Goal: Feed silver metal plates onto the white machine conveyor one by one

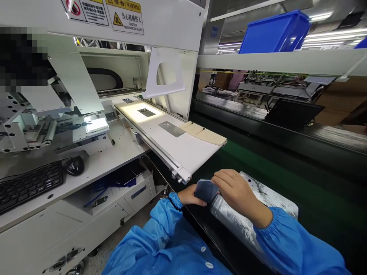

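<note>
My left hand point(191, 196) is wrapped round the lower left side of a dark grey-blue flat rectangular piece point(205, 190), which looks like a phone back panel or a small stack of them. At its upper right edge, the bent fingers of my right hand point(235, 190) close on the same piece. Beneath and beside my right hand lies a grey-and-white patterned sheet or tray point(282, 200), partly covered by my forearm. Beyond my hands, several dark panels with round camera holes, one of them a grey panel point(172, 129), lie along a white conveyor belt point(192, 151).
A dark green belt point(237, 160) runs under my hands. The conveyor's metal end bracket point(182, 174) juts out close to my left hand. To the left are a keyboard point(31, 183), a mouse point(73, 165) and a machine. A blue bin point(273, 32) stands on the shelf above.
</note>
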`<state>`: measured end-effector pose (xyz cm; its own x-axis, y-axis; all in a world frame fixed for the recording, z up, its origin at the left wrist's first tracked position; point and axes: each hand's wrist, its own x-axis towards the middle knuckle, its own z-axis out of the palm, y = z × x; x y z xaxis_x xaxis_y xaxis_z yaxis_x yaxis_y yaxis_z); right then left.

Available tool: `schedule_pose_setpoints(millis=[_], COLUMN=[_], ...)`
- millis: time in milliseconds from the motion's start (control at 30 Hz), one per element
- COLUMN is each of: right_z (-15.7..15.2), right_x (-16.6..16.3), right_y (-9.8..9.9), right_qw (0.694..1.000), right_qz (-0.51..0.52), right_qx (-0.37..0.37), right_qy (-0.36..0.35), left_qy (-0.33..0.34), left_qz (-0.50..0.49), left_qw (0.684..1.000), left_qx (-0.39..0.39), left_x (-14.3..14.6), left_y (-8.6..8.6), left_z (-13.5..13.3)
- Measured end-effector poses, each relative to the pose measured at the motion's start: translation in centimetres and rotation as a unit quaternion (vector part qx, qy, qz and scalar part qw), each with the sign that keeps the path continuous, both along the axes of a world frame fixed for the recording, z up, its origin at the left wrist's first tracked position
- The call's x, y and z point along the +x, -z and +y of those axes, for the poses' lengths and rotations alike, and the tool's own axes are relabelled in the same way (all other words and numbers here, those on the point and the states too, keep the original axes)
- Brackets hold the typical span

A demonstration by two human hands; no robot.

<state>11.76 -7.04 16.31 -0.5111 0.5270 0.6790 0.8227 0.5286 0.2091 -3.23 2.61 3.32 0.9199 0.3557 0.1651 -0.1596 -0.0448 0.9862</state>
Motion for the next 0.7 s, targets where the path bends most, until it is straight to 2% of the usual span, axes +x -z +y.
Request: schedule_pose_setpoints(millis=[167,400,700], right_z=[-0.23,-0.2,-0.33], right_x=[0.08,0.59,0.92], right_y=[0.15,0.3,-0.38], right_qw=[0.999,0.998,1.0], right_qz=[0.002,-0.015,0.007], right_qx=[0.026,0.058,0.018], right_qy=[0.022,0.009,0.017], left_qy=[-0.011,-0.013,-0.039], left_qz=[0.012,0.018,0.034], left_qw=[1.0,0.999,0.999], left_qx=[0.016,0.024,0.016], left_x=[-0.03,0.13,0.58], left_y=[0.58,0.54,0.38], left_z=[0.39,0.66,0.72])
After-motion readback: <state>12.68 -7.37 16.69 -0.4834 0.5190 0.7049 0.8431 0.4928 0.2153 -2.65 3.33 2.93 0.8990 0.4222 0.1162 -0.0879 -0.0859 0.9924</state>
